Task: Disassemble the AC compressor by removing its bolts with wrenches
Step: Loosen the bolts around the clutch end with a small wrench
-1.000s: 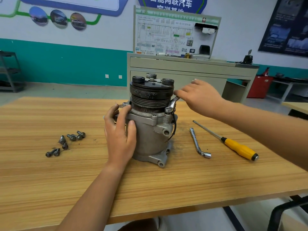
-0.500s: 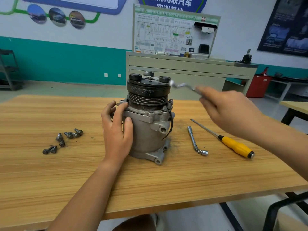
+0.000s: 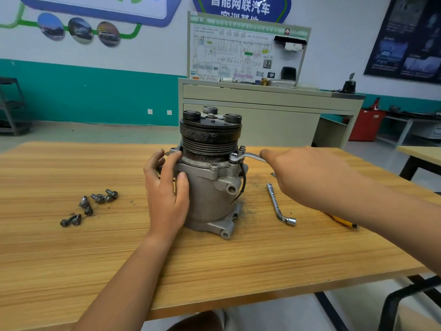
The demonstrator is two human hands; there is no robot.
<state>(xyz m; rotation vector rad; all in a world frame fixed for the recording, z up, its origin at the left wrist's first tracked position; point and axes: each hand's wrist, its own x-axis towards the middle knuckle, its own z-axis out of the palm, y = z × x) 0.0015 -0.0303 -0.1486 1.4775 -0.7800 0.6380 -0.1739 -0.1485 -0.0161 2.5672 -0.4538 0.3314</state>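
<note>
While the compressor (image 3: 210, 187) is standing upright on the bench (image 3: 71, 259), the left hand (image 3: 167, 187) is clasping its housing in a closed grip and the right hand (image 3: 310, 177) is gripping a wrench (image 3: 253, 156) seated on a flange bolt (image 3: 233, 156). Several loose bolts (image 3: 95, 206) are lying well to the left, so removal is looking well underway, with at least two on the flange waiting.

White wall (image 3: 338, 32) over a teal band (image 3: 95, 91) — a dark poster (image 3: 405, 39) at right. A beige cabinet (image 3: 262, 120) stands behind the wooden table (image 3: 71, 259), grey floor (image 3: 95, 132) between.
</note>
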